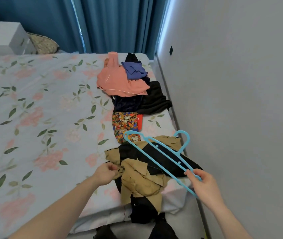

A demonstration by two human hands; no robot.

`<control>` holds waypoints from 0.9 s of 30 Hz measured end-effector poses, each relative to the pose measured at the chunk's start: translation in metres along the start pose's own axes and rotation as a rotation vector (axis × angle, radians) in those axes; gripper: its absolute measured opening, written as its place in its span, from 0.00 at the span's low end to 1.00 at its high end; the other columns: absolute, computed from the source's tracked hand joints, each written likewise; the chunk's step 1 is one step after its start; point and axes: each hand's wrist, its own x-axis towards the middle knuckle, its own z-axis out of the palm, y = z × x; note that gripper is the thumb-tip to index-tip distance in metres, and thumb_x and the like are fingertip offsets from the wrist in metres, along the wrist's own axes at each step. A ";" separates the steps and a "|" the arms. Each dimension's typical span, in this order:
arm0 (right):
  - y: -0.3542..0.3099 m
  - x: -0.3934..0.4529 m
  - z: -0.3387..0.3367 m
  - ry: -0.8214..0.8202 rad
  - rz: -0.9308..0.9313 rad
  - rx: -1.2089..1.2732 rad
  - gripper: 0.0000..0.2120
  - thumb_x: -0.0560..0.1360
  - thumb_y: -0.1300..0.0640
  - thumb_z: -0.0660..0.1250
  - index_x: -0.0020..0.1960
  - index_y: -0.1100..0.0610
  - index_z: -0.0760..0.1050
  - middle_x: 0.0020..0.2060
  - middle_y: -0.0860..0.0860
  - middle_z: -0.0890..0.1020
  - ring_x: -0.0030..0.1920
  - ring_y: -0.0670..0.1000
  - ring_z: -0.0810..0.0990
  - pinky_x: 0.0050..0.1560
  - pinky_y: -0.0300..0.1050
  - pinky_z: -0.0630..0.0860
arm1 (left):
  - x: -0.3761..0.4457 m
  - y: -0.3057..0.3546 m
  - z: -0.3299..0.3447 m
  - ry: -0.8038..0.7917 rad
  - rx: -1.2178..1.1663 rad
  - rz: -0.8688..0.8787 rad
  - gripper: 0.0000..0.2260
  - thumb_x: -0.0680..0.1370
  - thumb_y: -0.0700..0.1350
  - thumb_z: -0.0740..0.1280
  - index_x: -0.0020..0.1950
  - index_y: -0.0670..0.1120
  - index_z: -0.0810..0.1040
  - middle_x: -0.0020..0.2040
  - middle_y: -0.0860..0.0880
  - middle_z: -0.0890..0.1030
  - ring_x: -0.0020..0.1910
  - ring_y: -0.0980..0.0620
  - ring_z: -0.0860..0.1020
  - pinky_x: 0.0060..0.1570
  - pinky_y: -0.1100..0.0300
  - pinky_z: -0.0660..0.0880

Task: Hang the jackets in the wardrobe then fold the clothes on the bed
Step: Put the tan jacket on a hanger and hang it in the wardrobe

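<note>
A tan jacket [140, 178] lies crumpled with a black jacket [156, 152] at the near right corner of the bed [39, 109]. My left hand [105, 173] pinches the tan jacket's left edge. My right hand [204, 184] grips one end of a light blue plastic hanger [161, 153], held low over both jackets with its hook pointing toward the wall. Further up the bed lie a colourful patterned garment [125, 123], dark clothes [152, 99], a pink top [118, 80] and a blue-purple garment [133, 69].
A grey wall [240, 100] runs close along the bed's right side. Teal curtains [102, 23] hang behind the bed. A white box [2, 37] and a patterned pillow [42, 44] sit at the far left. Black fabric [142, 214] hangs over the bed's near edge.
</note>
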 end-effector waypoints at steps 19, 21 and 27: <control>0.088 0.242 -0.034 -0.122 0.029 -0.149 0.12 0.81 0.46 0.66 0.50 0.54 0.81 0.38 0.50 0.80 0.39 0.47 0.77 0.34 0.37 0.68 | 0.174 0.027 0.161 0.174 -0.578 -0.483 0.20 0.78 0.46 0.71 0.71 0.53 0.77 0.75 0.45 0.70 0.76 0.41 0.65 0.76 0.44 0.62; 0.091 0.250 -0.023 -0.126 0.049 -0.164 0.12 0.81 0.45 0.66 0.52 0.54 0.80 0.40 0.51 0.79 0.40 0.47 0.76 0.33 0.37 0.67 | 0.185 0.022 0.164 0.210 -0.655 -0.489 0.21 0.79 0.45 0.70 0.73 0.52 0.76 0.77 0.46 0.68 0.77 0.41 0.64 0.77 0.43 0.61; 0.074 0.240 -0.013 -0.197 0.043 -0.164 0.12 0.81 0.44 0.66 0.52 0.52 0.80 0.43 0.50 0.82 0.44 0.46 0.78 0.38 0.39 0.71 | 0.134 0.037 0.162 0.522 -0.827 -0.381 0.08 0.78 0.43 0.74 0.57 0.47 0.85 0.61 0.49 0.79 0.67 0.46 0.73 0.64 0.54 0.71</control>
